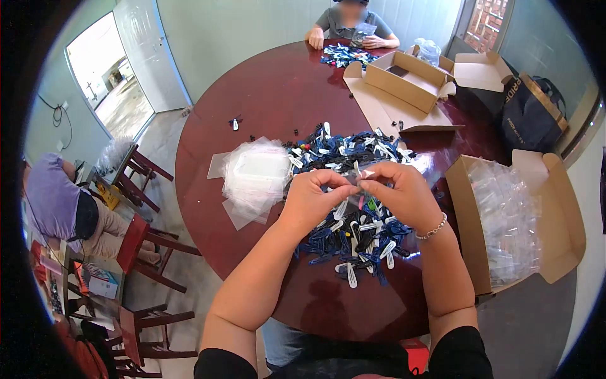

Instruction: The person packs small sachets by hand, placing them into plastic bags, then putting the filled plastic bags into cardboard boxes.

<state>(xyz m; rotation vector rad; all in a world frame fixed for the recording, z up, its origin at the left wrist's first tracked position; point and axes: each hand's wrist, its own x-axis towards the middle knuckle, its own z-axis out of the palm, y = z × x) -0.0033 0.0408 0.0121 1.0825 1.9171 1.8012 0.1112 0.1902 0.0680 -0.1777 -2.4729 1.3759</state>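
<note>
Over a heap of snap hair clips (369, 237) in blue, black and white, my two hands meet fingertip to fingertip. My left hand (319, 197) is closed in a pinch; what lies in it is mostly hidden, though a bit of clear film seems to show by the fingers. Thumb and forefinger of my right hand (399, 194) are pinched on a small hair clip (356, 170), whose white tip sticks up. Left of the heap, a loose stack of clear plastic bags (255, 170) lies on the round dark red table (252, 95).
At right, an open cardboard box (467, 221) holds filled clear bags (505, 221). Another open box (404, 82) stands toward the back. Across the table a person (350, 28) sits by a second clip pile (346, 55). Another person (57, 202) bends near stools (148, 256) at left.
</note>
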